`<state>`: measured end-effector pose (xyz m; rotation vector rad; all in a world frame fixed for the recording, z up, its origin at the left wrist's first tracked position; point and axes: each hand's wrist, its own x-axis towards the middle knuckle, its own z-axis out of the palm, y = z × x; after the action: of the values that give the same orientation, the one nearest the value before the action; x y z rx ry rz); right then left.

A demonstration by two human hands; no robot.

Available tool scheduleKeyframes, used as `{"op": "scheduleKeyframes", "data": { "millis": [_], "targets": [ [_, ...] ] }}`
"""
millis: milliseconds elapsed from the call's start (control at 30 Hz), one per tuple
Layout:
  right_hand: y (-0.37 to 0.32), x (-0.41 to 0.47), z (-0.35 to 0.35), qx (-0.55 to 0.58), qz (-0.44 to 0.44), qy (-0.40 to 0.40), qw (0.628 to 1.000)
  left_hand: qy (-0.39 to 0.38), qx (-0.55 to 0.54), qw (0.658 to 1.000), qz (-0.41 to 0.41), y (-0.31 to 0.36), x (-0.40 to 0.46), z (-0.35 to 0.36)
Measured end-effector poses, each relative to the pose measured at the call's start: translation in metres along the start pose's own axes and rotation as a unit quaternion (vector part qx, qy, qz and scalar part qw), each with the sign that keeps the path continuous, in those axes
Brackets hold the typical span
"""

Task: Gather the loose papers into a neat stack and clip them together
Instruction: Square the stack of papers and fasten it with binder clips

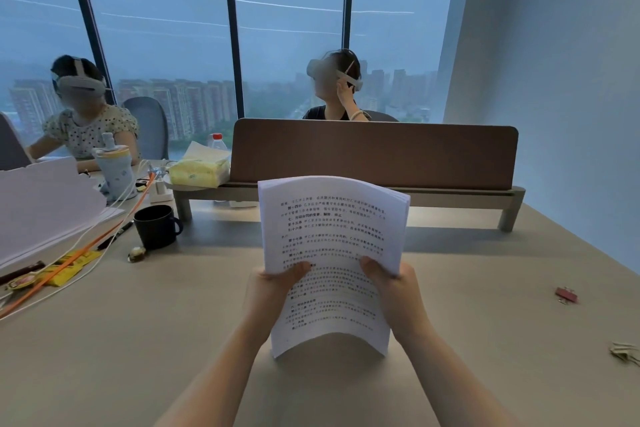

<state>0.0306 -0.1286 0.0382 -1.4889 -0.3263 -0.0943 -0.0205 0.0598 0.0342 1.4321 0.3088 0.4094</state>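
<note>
A thick stack of printed white papers stands upright in front of me, its bottom edge close to the beige table and its top bowed away from me. My left hand grips the stack's left edge, thumb on the front page. My right hand grips the right edge the same way. A red binder clip lies on the table far to the right, apart from both hands.
A dark mug stands at the left near cables, pens, yellow packets and another pile of paper. A brown desk divider runs behind the stack. Two people sit beyond it. Folded paper scraps lie at the right edge.
</note>
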Motion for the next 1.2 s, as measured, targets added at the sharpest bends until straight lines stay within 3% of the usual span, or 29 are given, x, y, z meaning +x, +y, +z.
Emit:
{"op": "scheduleKeyframes", "data": {
  "millis": [333, 533, 667, 967, 1200],
  "targets": [
    [0.013, -0.007, -0.008, -0.076, 0.034, -0.002, 0.997, -0.017, 0.013, 1.0, 0.012, -0.006, -0.01, 0.001],
    [-0.007, -0.003, -0.031, -0.045, 0.029, -0.012, 0.999, -0.058, 0.01, 0.998, 0.02, 0.001, -0.01, 0.014],
    [-0.02, -0.004, -0.058, -0.014, 0.033, -0.038, 0.999, -0.11, -0.003, 0.994, -0.017, 0.0, -0.011, 0.028],
    [-0.01, -0.01, -0.12, 0.032, 0.145, -0.055, 0.987, -0.228, -0.011, 0.967, -0.116, -0.018, -0.02, 0.067],
    [0.006, -0.024, -0.157, 0.048, 0.213, -0.018, 0.976, -0.22, -0.025, 0.959, -0.178, -0.034, -0.019, 0.098]
  ]
}}
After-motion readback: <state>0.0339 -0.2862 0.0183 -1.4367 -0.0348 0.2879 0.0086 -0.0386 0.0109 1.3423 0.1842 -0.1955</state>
